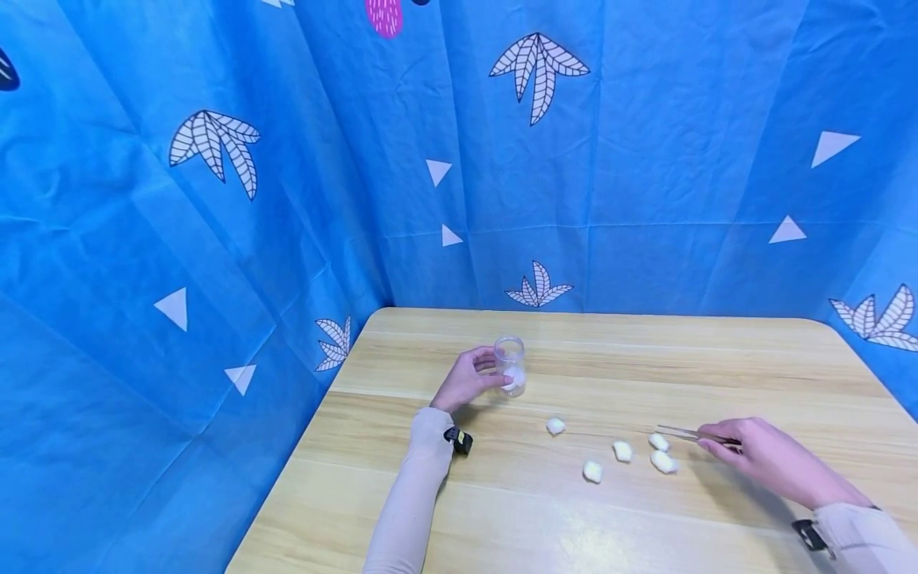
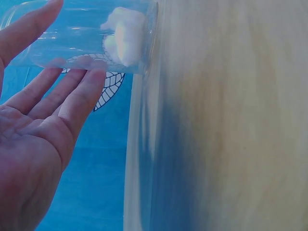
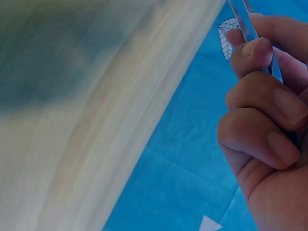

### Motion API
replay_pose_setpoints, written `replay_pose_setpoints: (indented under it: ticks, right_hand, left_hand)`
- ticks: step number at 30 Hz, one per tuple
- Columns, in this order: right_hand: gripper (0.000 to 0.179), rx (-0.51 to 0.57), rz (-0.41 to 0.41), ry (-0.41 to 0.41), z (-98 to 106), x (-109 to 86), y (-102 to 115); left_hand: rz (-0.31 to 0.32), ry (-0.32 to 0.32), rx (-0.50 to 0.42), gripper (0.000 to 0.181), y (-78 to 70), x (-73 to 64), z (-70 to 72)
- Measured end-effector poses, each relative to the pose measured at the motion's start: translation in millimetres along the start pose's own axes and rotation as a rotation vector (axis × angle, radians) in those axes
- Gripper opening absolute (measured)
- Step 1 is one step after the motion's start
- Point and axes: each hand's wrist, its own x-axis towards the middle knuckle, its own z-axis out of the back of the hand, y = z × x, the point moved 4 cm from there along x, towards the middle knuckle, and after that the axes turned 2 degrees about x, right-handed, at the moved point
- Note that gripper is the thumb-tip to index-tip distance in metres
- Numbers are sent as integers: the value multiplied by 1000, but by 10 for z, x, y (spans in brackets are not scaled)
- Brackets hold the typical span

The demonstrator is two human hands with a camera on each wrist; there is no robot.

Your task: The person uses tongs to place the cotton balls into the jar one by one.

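Left hand (image 1: 469, 383) grips the clear jar (image 1: 510, 357) from the side: thumb on one face, fingers spread along the other, jar sitting between them at the fingertips, palm off the glass. Jar upright, mouth up, base at the table (image 1: 430, 327); can't tell if it bears full weight there. White cotton (image 2: 125, 38) lies inside at the bottom end, seen through the wall, past the fingertips toward the base in the left wrist view.

Right hand (image 1: 770, 458) grasps tweezers (image 3: 244, 21), pinched between thumb and fingers; other fingers curled in toward the palm. Tips stick out ahead of the fingers, pointing left toward the jar side, prongs apart, nothing between them. Tips sit just beside the far ball (image 1: 658, 442), on its far side in the head view; contact can't be told.

Five cotton balls loose on the table between the hands: far ball and near ball (image 1: 664, 461) close together by the tweezers, a third (image 1: 622, 452) just left of them, a fourth (image 1: 592, 471) nearer the person, a fifth (image 1: 555, 426) nearest the jar. All apart from the fingers.

Light sleeves (image 1: 412, 498), black wrist straps (image 1: 459, 440). Blue curtain (image 1: 502, 183) behind, leaf and triangle prints.
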Motion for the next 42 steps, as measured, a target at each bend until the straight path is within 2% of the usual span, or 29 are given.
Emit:
replay_pose_setpoints:
  ticks: [5, 14, 21, 27, 33, 42]
  right_hand:
    - [21, -3, -25, 27, -63, -33, -62]
    - [20, -19, -13, 29, -140, -56, -95]
    - [22, -10, -46, 70, -165, -60, -108]
    - [25, 2, -33, 91, -197, -61, -110]
    - [21, -26, -18, 65, -216, -57, -112]
    - [14, -50, 38, -18, -209, -87, -88]
  left_hand:
    - [3, -5, -5, 56, 10, 2, 1]
    - [0, -3, -5, 55, 15, 21, 3]
    - [-3, -6, -5, 54, -23, -3, 2]
    - [-3, -9, 2, 54, -13, 1, 5]
    - [4, -5, 12, 55, 2, 21, 21]
    - [-4, 9, -13, 57, 15, 39, 9]
